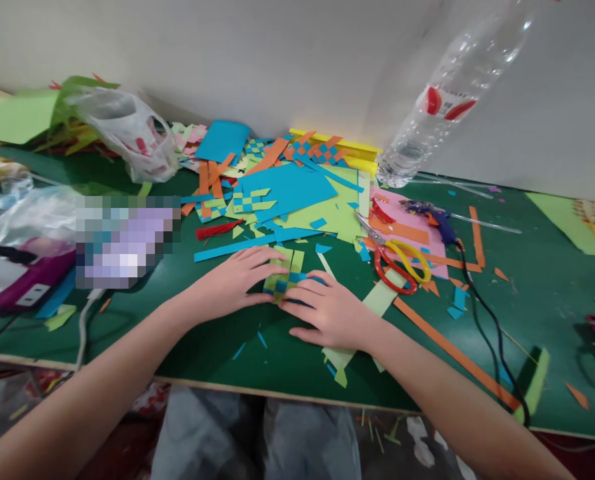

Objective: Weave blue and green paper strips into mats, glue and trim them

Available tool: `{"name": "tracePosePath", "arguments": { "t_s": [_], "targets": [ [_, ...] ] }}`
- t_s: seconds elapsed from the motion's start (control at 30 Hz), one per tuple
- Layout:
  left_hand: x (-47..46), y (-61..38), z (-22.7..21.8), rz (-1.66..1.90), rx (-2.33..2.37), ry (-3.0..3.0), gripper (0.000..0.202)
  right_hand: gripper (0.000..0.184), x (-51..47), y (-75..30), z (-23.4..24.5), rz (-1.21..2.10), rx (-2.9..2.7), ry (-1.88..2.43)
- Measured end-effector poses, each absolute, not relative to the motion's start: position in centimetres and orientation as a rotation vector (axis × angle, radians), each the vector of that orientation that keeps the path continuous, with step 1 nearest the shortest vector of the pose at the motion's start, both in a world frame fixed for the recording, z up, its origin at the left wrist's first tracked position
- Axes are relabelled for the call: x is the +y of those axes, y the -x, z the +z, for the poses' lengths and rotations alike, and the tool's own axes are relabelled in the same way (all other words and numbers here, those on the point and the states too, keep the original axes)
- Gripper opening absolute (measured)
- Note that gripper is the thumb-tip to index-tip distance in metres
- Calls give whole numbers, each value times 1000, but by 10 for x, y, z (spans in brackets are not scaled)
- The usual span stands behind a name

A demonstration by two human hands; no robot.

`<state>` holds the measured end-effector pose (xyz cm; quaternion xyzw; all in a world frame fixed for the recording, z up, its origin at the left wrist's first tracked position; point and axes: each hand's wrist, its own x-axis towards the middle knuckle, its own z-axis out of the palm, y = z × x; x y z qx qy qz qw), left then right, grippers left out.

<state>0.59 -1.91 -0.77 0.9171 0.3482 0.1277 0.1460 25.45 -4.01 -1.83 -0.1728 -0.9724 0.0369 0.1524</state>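
A small woven piece of light green and blue paper strips (283,275) lies on the green table (552,280) near the front edge. My left hand (235,280) rests on its left side with the fingers stretched flat over the strips. My right hand (327,310) lies on its right side, fingers extended and pressing on the strips. The hands hide part of the weave. A long blue strip (247,244) lies just behind my left hand.
Behind the hands lies a heap of blue, green and orange paper (287,190). Red-and-yellow scissors (395,263) and a blue glue gun (440,220) with a black cord lie to the right. A clear plastic bottle (442,100) leans against the wall. A plastic bag (127,133) sits at the left.
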Motion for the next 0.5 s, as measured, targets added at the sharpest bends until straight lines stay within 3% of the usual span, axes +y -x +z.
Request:
{"name": "tracePosePath", "arguments": {
  "t_s": [0.3,0.5],
  "targets": [
    [-21,-2,-15,484,963,-2678,39,31,-36,-257,-14,212,-2662,552],
    [-23,-3,-11,524,949,-2768,45,15,-9,-285,-7,127,-2153,967]
  ]
}}
